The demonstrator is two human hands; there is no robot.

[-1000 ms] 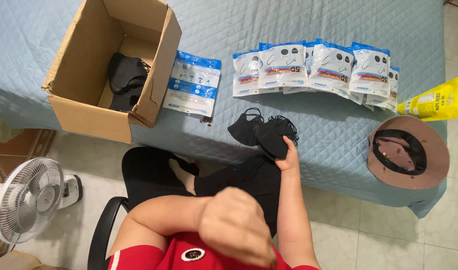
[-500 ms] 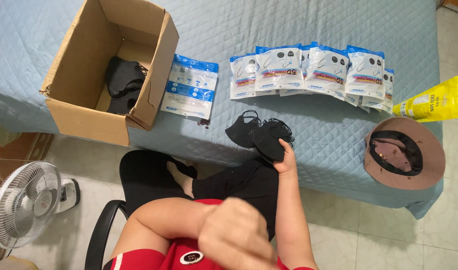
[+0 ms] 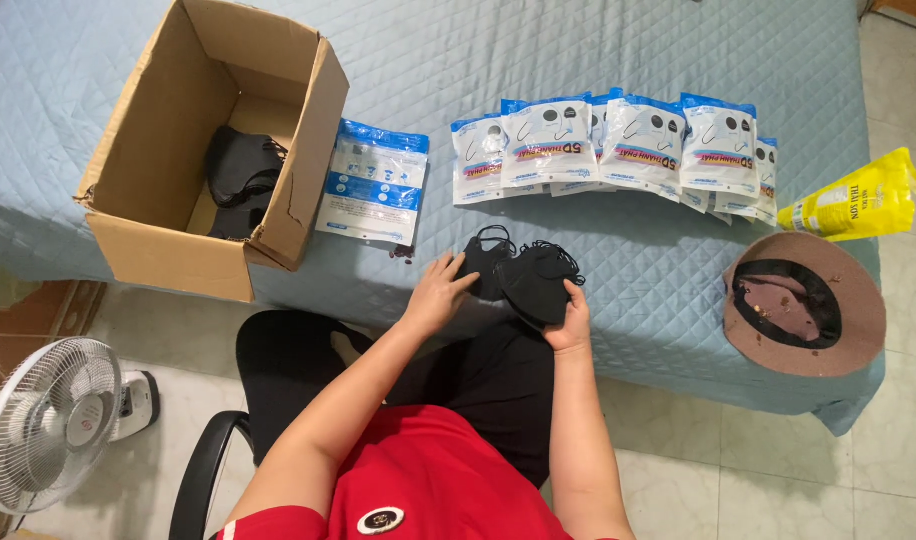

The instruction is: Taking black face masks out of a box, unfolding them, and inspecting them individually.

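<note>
We are pinching black masks (image 3: 526, 280) with our right hand (image 3: 570, 322); our left hand (image 3: 436, 292), fingers spread, is touching them.

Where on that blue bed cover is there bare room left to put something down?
Bare quilt lies above the row of mask packets, and between the cardboard box and that row only a flat packet lies. It is crowded around both hands, left hand and right hand, at the black masks.

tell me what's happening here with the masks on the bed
A seated person has both hands on a small pile of black masks at the edge of the blue bed. The left hand rests on the pile; the right hand grips one. A row of sealed mask packets lies behind, a cardboard box to the left.
</note>
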